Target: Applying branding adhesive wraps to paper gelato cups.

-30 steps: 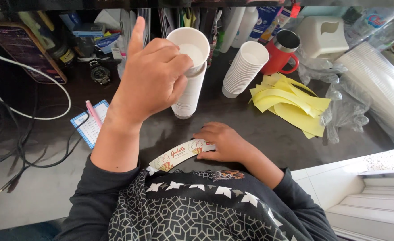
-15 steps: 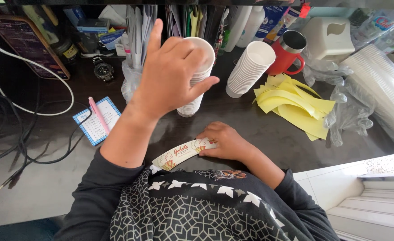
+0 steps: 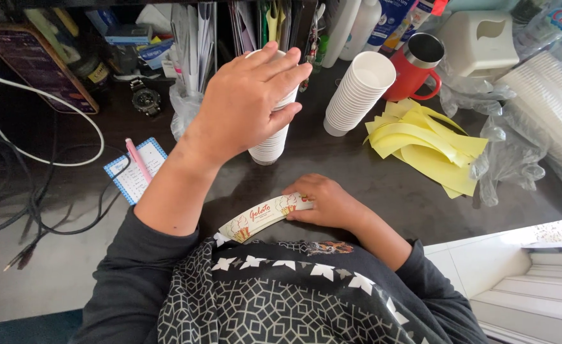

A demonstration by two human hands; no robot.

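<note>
My left hand reaches forward and lies over the top of an upright stack of white paper cups. Its fingers curl around the top cup and hide the rim. My right hand rests on the dark counter close to my body. It pinches one end of a flat cream paper sleeve printed with small ice-cream pictures, which points left and lies along the counter's near edge.
A second cup stack leans to the right, by a red mug. Yellow paper sheets and crumpled clear plastic lie further right. A notepad with a pink pen and cables are left.
My left hand has shifted from gripping the side of the top cup to covering its top, so the open rim is now hidden. The right hand and sleeve have barely moved.
</note>
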